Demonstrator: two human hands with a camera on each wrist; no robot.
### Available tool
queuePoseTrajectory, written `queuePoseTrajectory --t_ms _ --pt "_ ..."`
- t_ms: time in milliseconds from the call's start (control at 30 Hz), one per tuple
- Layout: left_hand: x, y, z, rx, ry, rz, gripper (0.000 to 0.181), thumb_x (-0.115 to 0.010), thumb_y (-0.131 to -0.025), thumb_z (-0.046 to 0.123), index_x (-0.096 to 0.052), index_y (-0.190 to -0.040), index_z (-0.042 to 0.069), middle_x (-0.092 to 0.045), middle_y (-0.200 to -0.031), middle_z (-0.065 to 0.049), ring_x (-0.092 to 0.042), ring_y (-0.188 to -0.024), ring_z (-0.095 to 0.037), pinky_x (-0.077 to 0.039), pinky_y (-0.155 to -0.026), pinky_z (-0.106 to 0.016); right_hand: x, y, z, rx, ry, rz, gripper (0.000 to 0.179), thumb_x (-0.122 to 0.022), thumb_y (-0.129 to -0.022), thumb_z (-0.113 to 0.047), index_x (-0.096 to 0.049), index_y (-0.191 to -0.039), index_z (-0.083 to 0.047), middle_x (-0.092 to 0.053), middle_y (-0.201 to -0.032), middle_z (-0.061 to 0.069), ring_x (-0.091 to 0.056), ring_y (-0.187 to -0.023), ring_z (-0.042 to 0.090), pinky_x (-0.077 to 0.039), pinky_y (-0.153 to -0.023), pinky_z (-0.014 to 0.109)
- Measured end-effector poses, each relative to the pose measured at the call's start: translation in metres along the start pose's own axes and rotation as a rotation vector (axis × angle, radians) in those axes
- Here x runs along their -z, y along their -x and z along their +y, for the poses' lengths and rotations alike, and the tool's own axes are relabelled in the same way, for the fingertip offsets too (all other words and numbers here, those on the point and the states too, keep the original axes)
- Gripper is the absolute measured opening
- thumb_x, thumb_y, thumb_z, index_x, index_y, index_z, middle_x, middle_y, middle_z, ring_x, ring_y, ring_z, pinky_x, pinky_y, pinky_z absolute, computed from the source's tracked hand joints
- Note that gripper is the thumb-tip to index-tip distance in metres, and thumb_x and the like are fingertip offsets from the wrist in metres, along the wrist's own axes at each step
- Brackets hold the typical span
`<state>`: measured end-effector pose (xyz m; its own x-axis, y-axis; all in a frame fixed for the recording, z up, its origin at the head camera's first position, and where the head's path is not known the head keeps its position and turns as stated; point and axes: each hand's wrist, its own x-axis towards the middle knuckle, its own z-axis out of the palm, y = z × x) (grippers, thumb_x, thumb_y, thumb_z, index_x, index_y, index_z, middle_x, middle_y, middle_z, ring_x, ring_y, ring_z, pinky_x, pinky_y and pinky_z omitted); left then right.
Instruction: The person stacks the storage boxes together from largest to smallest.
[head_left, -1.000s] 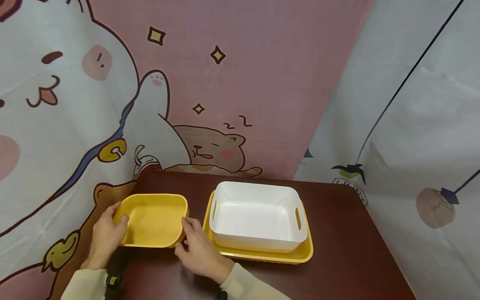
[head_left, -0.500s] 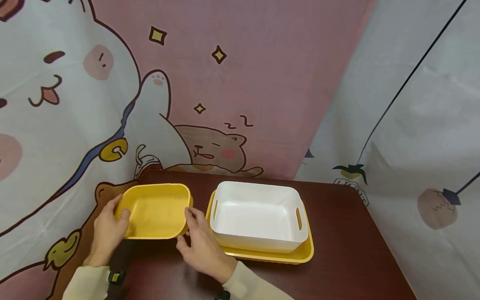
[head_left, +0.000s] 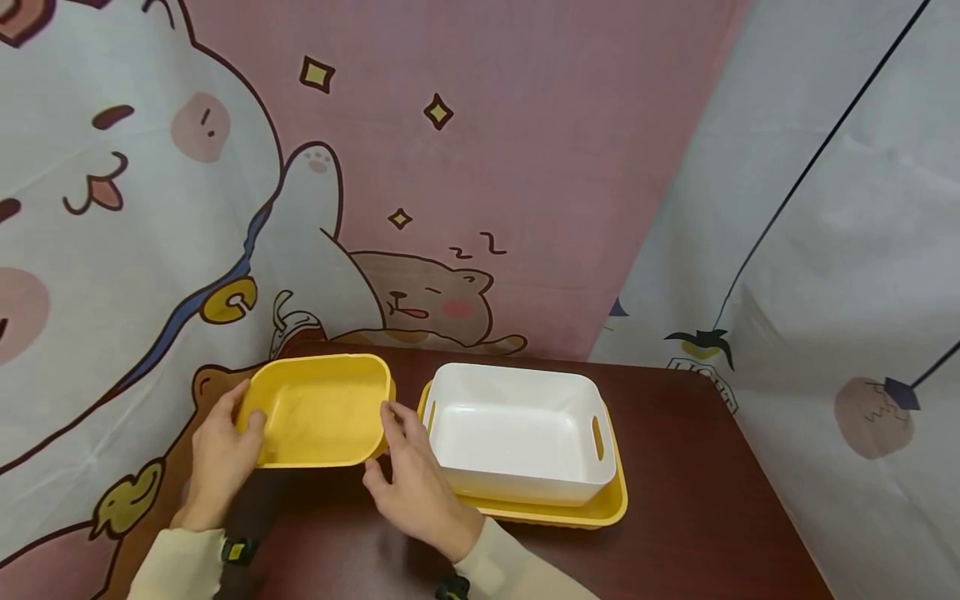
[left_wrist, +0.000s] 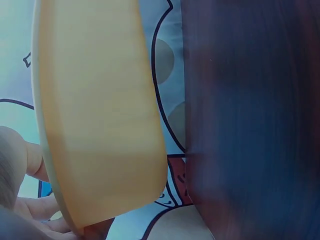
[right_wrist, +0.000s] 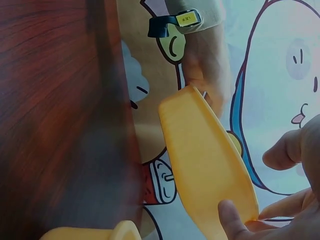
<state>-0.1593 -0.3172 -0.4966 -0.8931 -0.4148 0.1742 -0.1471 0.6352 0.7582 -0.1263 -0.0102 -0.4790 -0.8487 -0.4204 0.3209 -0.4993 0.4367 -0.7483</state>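
Both hands hold a shallow yellow plastic bin (head_left: 322,412) by its opposite ends, up above the dark table. My left hand (head_left: 223,454) grips its left end, thumb over the rim; the other fingers are mostly hidden behind the wall. At the right end my right hand (head_left: 423,487) holds the rim and corner. In the right wrist view one fingertip (right_wrist: 230,215) presses the bin's outer side. Right of that hand, a white bin (head_left: 521,437) with handle slots stands inside a larger yellow bin (head_left: 540,512) on the table.
A dark red-brown table (head_left: 697,500) carries the stacked bins. Behind and at the left hangs a cartoon-printed cloth (head_left: 540,167); whitish cloth (head_left: 847,275) covers the right side. Each wrist wears a dark strap.
Held by both hands, the small yellow bin has risen and shifted slightly right, toward the table's back edge. The white bin and larger yellow bin have stayed put.
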Motion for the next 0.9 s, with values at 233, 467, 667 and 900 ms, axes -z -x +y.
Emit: queuePoseTrajectory --t_ms 233,467,667,900 --pt "-0.002 0.003 0.009 -0.023 0.005 0.006 0.063 -0.056 -0.118 0.021 -0.046 -0.179 0.007 -0.057 -0.173 -0.03 -0.064 -0.142 -0.05 -0.054 -0.121 -0.072 0.006 0.003 0.006 0.001 0.003 0.033 0.08 -0.071 -0.11 -0.014 -0.035 -0.179 0.005 -0.038 -0.184 0.022 -0.061 -0.149 0.024 -0.062 -0.116 0.028" --pt "-0.003 0.004 0.017 -0.044 0.008 -0.02 0.063 -0.055 -0.119 0.021 -0.044 -0.18 0.007 -0.054 -0.176 -0.031 -0.063 -0.144 -0.053 -0.052 -0.124 -0.075 0.014 0.003 0.011 -0.019 -0.012 0.086 0.075 -0.071 -0.109 -0.011 -0.041 -0.177 0.005 -0.044 -0.181 0.02 -0.069 -0.126 0.018 -0.064 -0.111 0.032" --pt "-0.006 0.009 0.024 -0.082 0.007 -0.001 0.061 -0.058 -0.118 0.017 -0.049 -0.177 0.008 -0.058 -0.172 -0.031 -0.065 -0.138 -0.052 -0.054 -0.121 -0.074 0.021 0.001 0.016 -0.015 -0.059 0.159 0.068 -0.072 -0.108 -0.004 -0.049 -0.172 0.007 -0.053 -0.174 0.022 -0.076 -0.124 0.024 -0.069 -0.107 0.036" --pt "-0.007 0.014 0.035 -0.12 0.014 0.003 0.059 -0.06 -0.117 0.016 -0.052 -0.176 0.01 -0.059 -0.173 -0.028 -0.068 -0.14 -0.051 -0.056 -0.12 -0.072 0.03 0.0 0.027 -0.001 -0.088 0.263 0.057 -0.071 -0.106 0.002 -0.061 -0.161 0.009 -0.067 -0.158 0.023 -0.076 -0.119 0.029 -0.071 -0.099 0.031"
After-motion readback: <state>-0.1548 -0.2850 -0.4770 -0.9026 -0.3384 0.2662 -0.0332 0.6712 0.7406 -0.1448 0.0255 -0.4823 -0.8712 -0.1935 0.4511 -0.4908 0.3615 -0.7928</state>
